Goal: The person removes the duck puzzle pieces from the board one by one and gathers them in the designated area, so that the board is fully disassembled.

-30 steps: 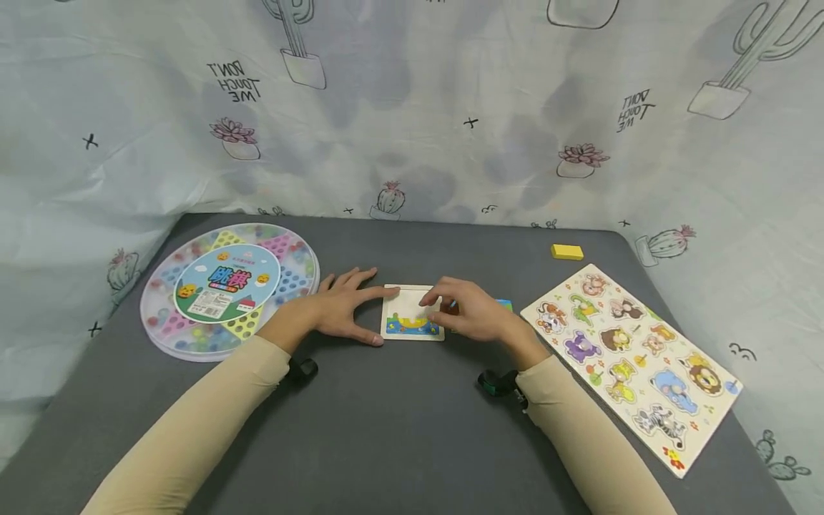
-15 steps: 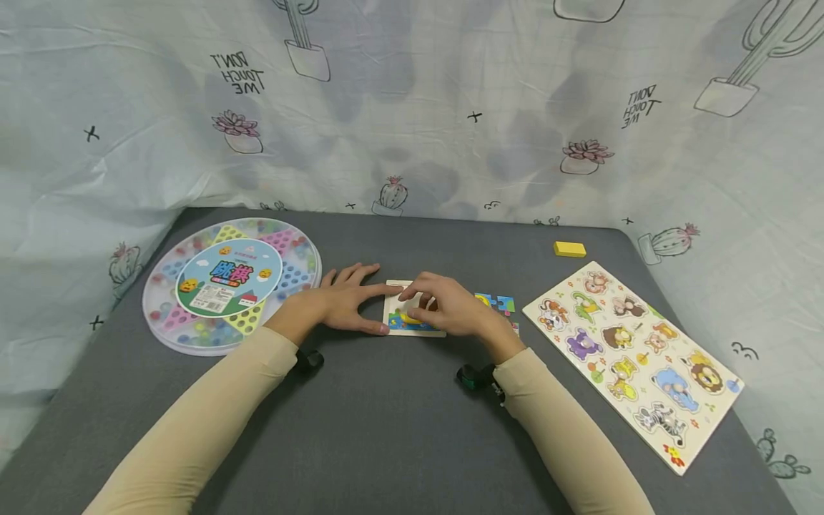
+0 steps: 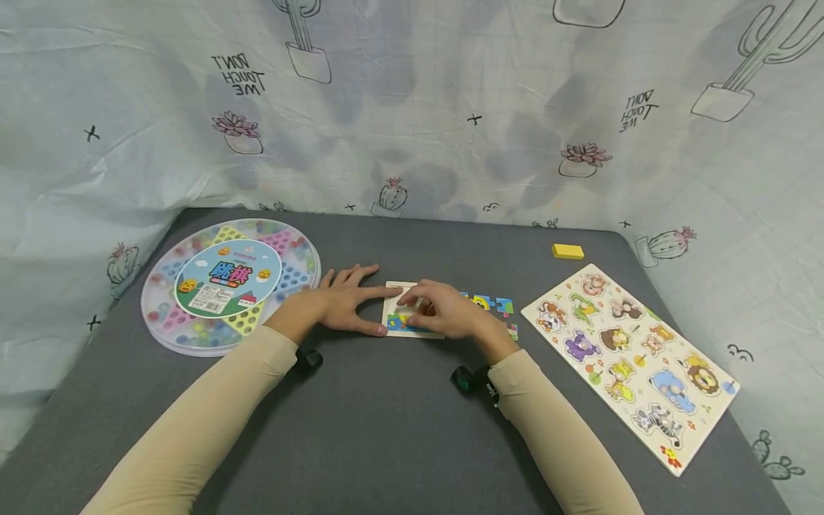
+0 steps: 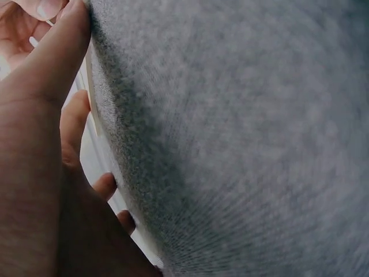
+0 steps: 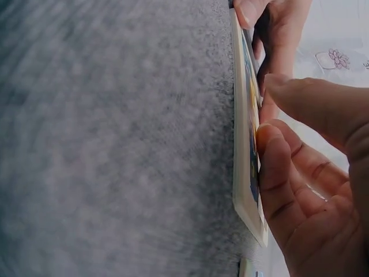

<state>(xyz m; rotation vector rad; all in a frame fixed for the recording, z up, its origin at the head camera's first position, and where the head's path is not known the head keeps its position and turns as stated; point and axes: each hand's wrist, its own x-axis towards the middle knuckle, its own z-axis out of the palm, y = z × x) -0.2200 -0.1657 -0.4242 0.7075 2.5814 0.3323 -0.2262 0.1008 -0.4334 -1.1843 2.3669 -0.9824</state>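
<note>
A small wooden puzzle board [image 3: 390, 311] with a pale frame lies flat on the grey table, a blue, green and yellow picture along its near part. At its left edge rests my left hand [image 3: 347, 304], fingers spread, thumb and index finger touching the frame. My right hand [image 3: 444, 311] is over the board's right part and hides much of it. In the right wrist view, a bent fingertip [image 5: 266, 135] touches the board's surface while the thumb stands apart. Nothing is visible between them. Loose jigsaw pieces [image 3: 504, 305] lie to the right of the hand, partly covered by it.
A round Chinese checkers box [image 3: 151, 300] with a clear lid lies on the left. On the right is a wooden animal puzzle board [image 3: 599, 343], set at a slant. A yellow block [image 3: 568, 252] lies at the back right. A printed cloth [image 3: 425, 93] hangs behind the table.
My right hand has moved left over the small board, uncovering more loose pieces to its right, and now sits slightly lower. The left hand stays at the board's left edge.
</note>
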